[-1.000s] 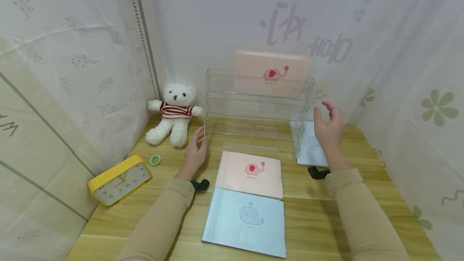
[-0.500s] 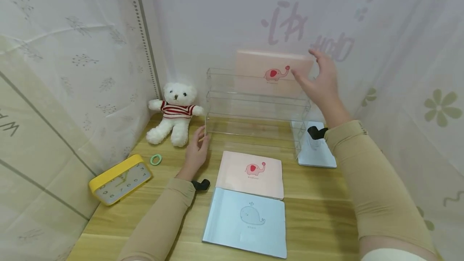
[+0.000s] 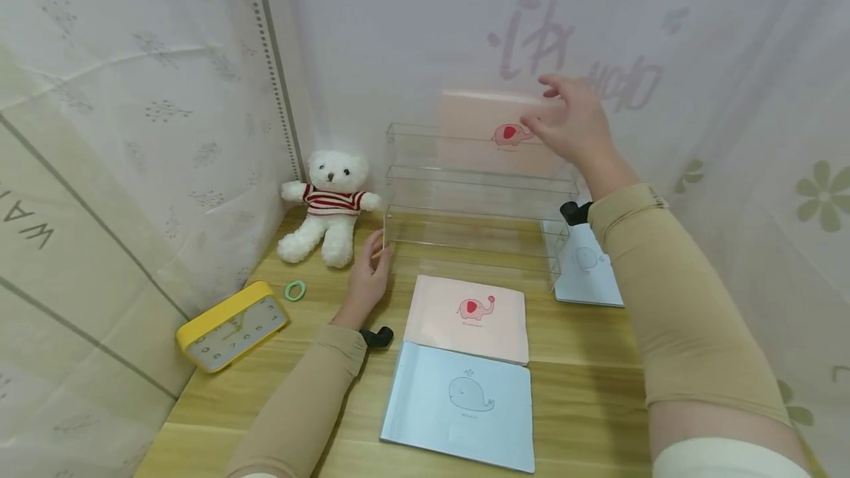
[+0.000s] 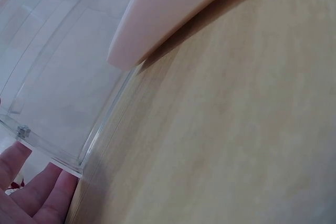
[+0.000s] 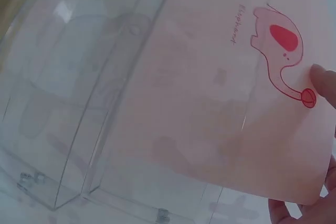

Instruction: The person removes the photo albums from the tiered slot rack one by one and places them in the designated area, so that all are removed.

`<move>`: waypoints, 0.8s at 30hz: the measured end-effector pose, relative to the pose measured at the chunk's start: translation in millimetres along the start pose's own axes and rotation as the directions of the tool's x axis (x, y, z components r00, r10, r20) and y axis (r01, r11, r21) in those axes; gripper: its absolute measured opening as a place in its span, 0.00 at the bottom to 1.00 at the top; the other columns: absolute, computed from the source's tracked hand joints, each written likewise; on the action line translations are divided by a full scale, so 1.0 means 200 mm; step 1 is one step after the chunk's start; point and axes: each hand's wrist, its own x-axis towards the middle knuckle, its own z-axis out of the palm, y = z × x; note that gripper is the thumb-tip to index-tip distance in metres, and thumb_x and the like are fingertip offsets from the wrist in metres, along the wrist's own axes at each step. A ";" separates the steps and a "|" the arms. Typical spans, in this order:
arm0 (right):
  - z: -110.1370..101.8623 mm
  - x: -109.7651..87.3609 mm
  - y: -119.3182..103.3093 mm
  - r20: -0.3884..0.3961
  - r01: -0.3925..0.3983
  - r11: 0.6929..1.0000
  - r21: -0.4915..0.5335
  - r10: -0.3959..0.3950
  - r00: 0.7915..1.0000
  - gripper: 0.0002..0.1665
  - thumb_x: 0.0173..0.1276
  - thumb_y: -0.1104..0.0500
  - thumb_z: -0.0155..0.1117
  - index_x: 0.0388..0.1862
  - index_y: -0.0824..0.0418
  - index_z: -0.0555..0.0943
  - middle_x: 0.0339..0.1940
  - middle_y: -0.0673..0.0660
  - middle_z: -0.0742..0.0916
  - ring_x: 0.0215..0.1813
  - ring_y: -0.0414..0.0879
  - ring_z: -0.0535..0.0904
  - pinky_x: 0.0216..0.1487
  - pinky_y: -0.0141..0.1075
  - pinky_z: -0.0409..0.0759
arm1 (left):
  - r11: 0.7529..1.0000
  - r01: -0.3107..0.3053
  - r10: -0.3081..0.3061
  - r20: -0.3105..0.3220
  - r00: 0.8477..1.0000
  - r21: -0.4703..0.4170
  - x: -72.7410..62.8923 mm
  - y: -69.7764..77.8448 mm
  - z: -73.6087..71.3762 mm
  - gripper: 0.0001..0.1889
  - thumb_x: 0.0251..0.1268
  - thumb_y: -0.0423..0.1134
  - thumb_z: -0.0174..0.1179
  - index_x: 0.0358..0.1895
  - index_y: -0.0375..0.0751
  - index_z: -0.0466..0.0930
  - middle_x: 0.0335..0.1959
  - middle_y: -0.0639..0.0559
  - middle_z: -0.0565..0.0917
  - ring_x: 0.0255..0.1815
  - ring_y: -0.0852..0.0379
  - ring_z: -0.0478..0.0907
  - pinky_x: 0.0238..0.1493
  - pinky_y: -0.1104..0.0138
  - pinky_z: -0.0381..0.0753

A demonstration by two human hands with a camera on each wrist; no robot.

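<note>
In the head view, a clear acrylic display rack (image 3: 474, 231) with stepped tiers stands at the back of the table. My left hand (image 3: 368, 279) holds the lower left side of this rack; in the left wrist view, its fingers (image 4: 44, 190) lie along the outside of the side panel. A pink elephant notebook (image 3: 474, 113) leans upright in the rack's top tier. My right hand (image 3: 574, 124) grips that notebook by its upper right part, with the thumb (image 5: 324, 83) on the cover and other fingers behind the edge.
A second pink elephant notebook (image 3: 438, 308) and a blue whale notebook (image 3: 428, 404) lie in front of the rack. Another blue notebook (image 3: 581, 282) lies to its right. On the left are a white teddy bear (image 3: 335, 231), a yellow clock (image 3: 232, 327) and a green ring (image 3: 288, 294).
My right hand has risen from beside the rack's right side to the upright pink notebook and taken hold of it. The left hand has stayed at the rack's left side.
</note>
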 end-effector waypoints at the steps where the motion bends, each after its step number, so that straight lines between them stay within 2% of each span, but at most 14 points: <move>1: 0.00 0.00 0.00 0.013 -0.005 1.000 -0.006 0.005 1.000 0.41 0.75 0.45 0.75 0.83 0.53 0.75 0.72 0.65 0.84 0.78 0.62 0.74 0.83 0.58 0.69 | 1.000 0.006 -0.006 -0.003 1.000 -0.001 0.00 0.00 0.00 0.26 0.90 0.45 0.54 0.84 0.52 0.66 0.76 0.30 0.79 0.69 0.28 0.85 0.67 0.36 0.85; 4: -0.02 0.02 0.00 0.051 -0.042 0.999 -0.005 0.042 0.998 0.37 0.75 0.44 0.75 0.78 0.53 0.80 0.70 0.65 0.83 0.75 0.62 0.74 0.80 0.59 0.71 | 1.000 0.013 -0.013 -0.003 1.000 0.001 0.00 -0.01 0.00 0.26 0.90 0.44 0.54 0.84 0.55 0.67 0.76 0.30 0.79 0.69 0.28 0.84 0.67 0.36 0.85; 7: -0.02 0.03 0.00 0.087 -0.110 0.994 0.016 0.108 0.990 0.33 0.75 0.41 0.74 0.75 0.51 0.83 0.72 0.63 0.83 0.76 0.59 0.74 0.80 0.57 0.71 | 1.000 0.011 -0.011 0.000 1.000 0.005 0.00 -0.01 0.00 0.26 0.90 0.44 0.54 0.84 0.56 0.66 0.76 0.30 0.78 0.69 0.28 0.85 0.66 0.35 0.85; 10: -0.02 0.04 -0.01 0.088 -0.153 0.987 0.047 0.149 0.985 0.31 0.75 0.40 0.75 0.71 0.51 0.86 0.69 0.59 0.83 0.74 0.56 0.75 0.78 0.53 0.72 | 1.000 0.000 0.000 -0.008 1.000 0.004 0.00 -0.01 0.00 0.26 0.91 0.45 0.54 0.84 0.55 0.66 0.76 0.29 0.78 0.68 0.27 0.85 0.66 0.35 0.85; 15: 0.01 0.02 -0.01 0.018 -0.158 0.985 0.071 0.157 0.987 0.26 0.74 0.43 0.77 0.65 0.52 0.89 0.54 0.50 0.82 0.65 0.53 0.76 0.68 0.47 0.73 | 1.000 -0.019 0.019 -0.012 1.000 0.010 0.00 -0.01 0.00 0.25 0.91 0.47 0.53 0.84 0.54 0.67 0.76 0.29 0.79 0.67 0.27 0.86 0.65 0.35 0.86; 20: 0.04 -0.01 -0.05 -0.072 -0.169 0.978 0.120 0.178 0.981 0.23 0.74 0.44 0.78 0.63 0.50 0.91 0.49 0.43 0.80 0.62 0.48 0.76 0.63 0.39 0.73 | 1.000 -0.024 0.025 -0.011 1.000 0.017 -0.01 -0.01 0.00 0.25 0.91 0.46 0.53 0.83 0.53 0.67 0.75 0.30 0.80 0.66 0.28 0.86 0.64 0.37 0.87; 24: 0.03 -0.04 -0.09 -0.200 -0.135 0.968 0.211 0.178 0.963 0.21 0.73 0.47 0.80 0.61 0.52 0.92 0.45 0.37 0.77 0.58 0.38 0.75 0.58 0.31 0.74 | 1.000 -0.017 0.017 -0.012 1.000 0.008 0.00 0.00 0.00 0.25 0.91 0.46 0.53 0.84 0.53 0.67 0.75 0.30 0.80 0.67 0.29 0.86 0.64 0.37 0.87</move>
